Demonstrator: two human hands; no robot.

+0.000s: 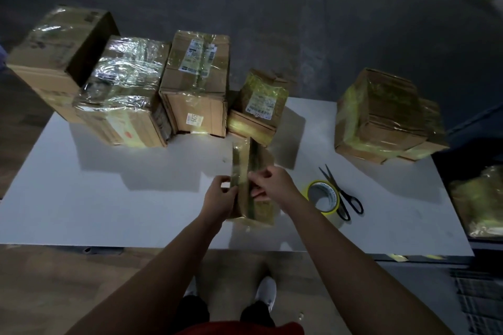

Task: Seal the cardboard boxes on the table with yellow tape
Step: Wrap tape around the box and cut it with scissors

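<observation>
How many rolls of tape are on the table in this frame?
1. The yellow tape roll lies flat on the table beside the scissors, just right of the right hand gripping the cardboard box. Other boxes could hide more.

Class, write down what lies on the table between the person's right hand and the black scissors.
The head view shows the yellow tape roll between the right hand and the scissors.
</observation>
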